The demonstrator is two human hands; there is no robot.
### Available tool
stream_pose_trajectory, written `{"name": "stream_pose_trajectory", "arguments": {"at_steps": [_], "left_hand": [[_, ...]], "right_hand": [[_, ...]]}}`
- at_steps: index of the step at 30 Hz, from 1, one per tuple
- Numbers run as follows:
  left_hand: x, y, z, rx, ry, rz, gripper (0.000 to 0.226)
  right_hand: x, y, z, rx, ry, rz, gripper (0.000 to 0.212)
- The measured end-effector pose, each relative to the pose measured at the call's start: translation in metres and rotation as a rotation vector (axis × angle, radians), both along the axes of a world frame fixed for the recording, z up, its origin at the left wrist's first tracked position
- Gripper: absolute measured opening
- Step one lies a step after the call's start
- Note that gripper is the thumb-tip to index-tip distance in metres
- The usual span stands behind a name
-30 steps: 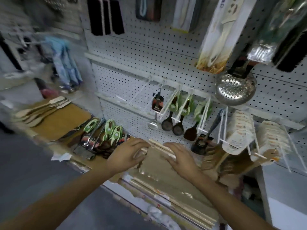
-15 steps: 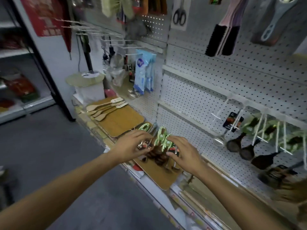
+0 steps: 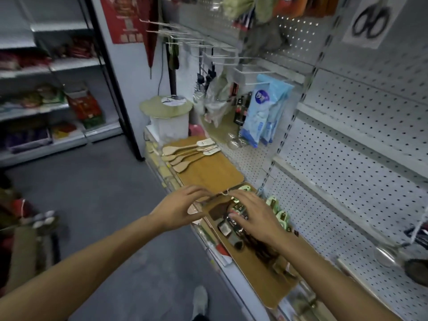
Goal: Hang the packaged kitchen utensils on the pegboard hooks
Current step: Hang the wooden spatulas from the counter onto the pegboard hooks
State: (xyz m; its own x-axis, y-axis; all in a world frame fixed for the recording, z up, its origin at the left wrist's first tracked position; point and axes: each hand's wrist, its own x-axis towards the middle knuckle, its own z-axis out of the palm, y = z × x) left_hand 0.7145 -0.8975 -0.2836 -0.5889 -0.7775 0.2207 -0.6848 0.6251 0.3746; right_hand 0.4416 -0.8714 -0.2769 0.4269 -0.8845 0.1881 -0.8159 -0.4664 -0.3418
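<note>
Fingers: the right hand's fingers [image 3: 238,215] are spread and pressed down on the pile of packaged utensils [image 3: 234,224]; the left hand's curl narrow, thumb and forefinger nearly meeting at the board's edge — whether they pinch anything, I cannot tell.
Utensils: shiny metal heads, dark handles, green-and-white header cards [image 3: 281,215] fanned toward 2 o'clock, lying on a wooden cutting board [image 3: 261,279] on the shelf below the pegboard [image 3: 361,158].
Right hand [image 3: 252,216]: palm down, forearm coming in from 5 o'clock.
Left hand [image 3: 179,209]: at 9 o'clock of the pile, forearm from 7 o'clock.
Hooks [image 3: 250,71]: white, bare — up at 12 o'clock.
</note>
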Motion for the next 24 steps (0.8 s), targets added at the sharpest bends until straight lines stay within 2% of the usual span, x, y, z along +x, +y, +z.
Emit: {"name": "stream_pose_trajectory", "arguments": {"at_steps": [13, 24], "left_hand": [[0.066, -0.194, -0.021, 0.127, -0.046, 0.125, 0.054], [0.145, -0.372, -0.086, 0.303, -0.034, 0.118, 0.052]], "right_hand": [[0.077, -0.219, -0.037, 0.174, -0.031, 0.097, 0.058], [0.153, -0.374, -0.095, 0.293, -0.028, -0.088, 0.058]]}}
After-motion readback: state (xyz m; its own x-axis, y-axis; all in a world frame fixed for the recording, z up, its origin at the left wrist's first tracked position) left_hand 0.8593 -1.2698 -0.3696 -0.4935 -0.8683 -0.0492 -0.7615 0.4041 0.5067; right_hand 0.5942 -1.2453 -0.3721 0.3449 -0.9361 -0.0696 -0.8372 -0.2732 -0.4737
